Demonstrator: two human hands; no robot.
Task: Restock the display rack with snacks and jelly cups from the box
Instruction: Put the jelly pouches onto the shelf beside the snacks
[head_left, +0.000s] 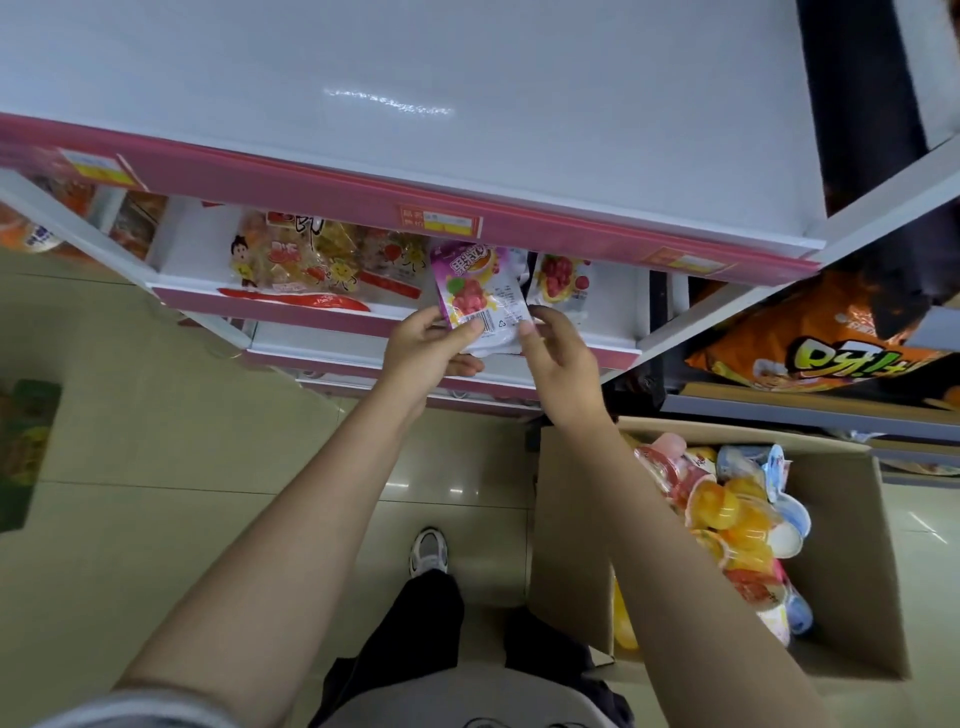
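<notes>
The purple jelly pouch (475, 288) is held in front of the second shelf (291, 312) of the display rack (467, 208), its long axis pointing away from the person toward the shelf, tilted a little to the left. The left hand (423, 345) pinches its near left corner with thumb on top, just beside the barcode; the right hand (558, 353) has curled fingers at the near right edge and seems to pinch it too. A similar pouch with a red fruit picture (561, 280) already stands just to the right, so the free place is probably between it and the clear bag of mixed sweets (306, 254). The pouch shows Chinese characters that I cannot read surely. The cardboard box (852, 545) with jelly cups (737, 519) stands on the floor, nearer to the right arm
</notes>
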